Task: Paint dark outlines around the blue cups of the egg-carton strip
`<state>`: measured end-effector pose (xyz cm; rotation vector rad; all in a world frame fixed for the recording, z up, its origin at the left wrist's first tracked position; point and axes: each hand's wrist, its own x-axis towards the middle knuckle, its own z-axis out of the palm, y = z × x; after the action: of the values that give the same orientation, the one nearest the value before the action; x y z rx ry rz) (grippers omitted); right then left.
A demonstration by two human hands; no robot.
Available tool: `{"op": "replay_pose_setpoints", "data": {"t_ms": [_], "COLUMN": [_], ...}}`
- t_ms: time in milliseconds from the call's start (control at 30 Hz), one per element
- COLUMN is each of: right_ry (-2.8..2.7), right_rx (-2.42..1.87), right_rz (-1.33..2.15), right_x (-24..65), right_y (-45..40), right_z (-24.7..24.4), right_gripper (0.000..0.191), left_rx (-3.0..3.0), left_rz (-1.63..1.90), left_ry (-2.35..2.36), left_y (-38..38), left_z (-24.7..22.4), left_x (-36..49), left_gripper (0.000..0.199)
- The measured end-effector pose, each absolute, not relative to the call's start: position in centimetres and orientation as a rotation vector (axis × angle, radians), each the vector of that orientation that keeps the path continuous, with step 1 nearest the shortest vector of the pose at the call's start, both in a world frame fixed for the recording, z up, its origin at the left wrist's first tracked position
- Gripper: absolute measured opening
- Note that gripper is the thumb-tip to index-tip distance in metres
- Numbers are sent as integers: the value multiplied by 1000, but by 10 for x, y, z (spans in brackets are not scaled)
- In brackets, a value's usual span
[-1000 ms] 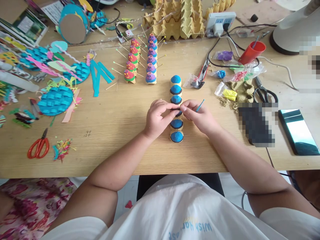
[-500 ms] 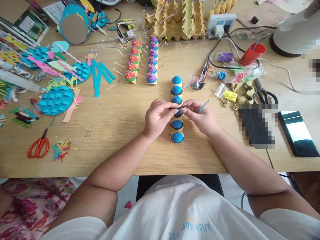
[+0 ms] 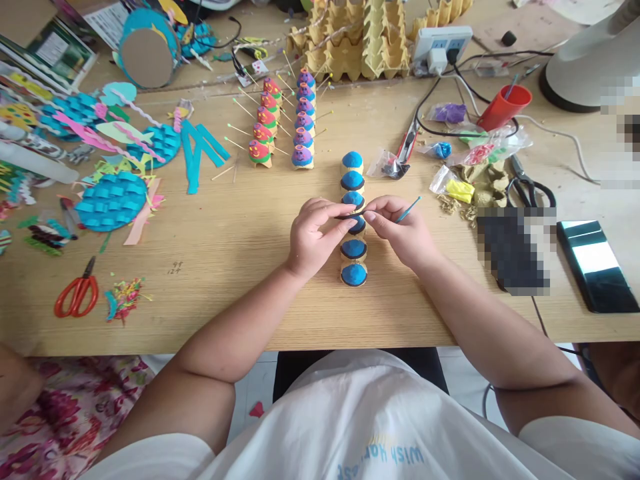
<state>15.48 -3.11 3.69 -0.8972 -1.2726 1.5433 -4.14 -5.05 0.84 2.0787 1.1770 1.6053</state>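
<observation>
Between my two hands a thin black strip [image 3: 350, 215] is stretched over a row of egg-carton cups with blue tops [image 3: 354, 249]. My left hand [image 3: 320, 233] pinches its left end between thumb and fingertips. My right hand [image 3: 400, 230] pinches the other end, and a thin blue stick [image 3: 409, 209] also pokes out from its fingers. Black bands edge several of the blue domes. Fingers partly cover the cups in the middle of the row.
Behind stand a red-green row [image 3: 267, 115] and a purple-blue row [image 3: 303, 137] with pins sticking out. Orange scissors [image 3: 77, 293] and woven blue discs [image 3: 113, 201] are left; clay bags [image 3: 460, 191], a red cup [image 3: 505, 108] and a phone [image 3: 597, 267] are right.
My right fingertips have shifted slightly on the strip and closed up. My left hand is nearly unmoved. At the lower left another person's arm reaches further into view.
</observation>
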Motion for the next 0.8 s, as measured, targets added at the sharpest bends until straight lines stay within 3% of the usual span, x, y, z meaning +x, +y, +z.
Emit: {"op": "replay_pose_setpoints", "data": {"t_ms": [533,800], "right_ry": [-1290,-1198], "right_rx": [-937,-970], "right_rz": [1530,1541], "right_x": [156,155], "right_y": [-31,-29], "right_z": [36,34], "right_gripper": [54,60], "left_rx": [2076,2004], "left_rz": [1517,1523], "left_ry": [1294,1298], "left_y": [-51,-51], "left_z": [10,6], "left_x": [-42,-41], "left_gripper": [26,18]}}
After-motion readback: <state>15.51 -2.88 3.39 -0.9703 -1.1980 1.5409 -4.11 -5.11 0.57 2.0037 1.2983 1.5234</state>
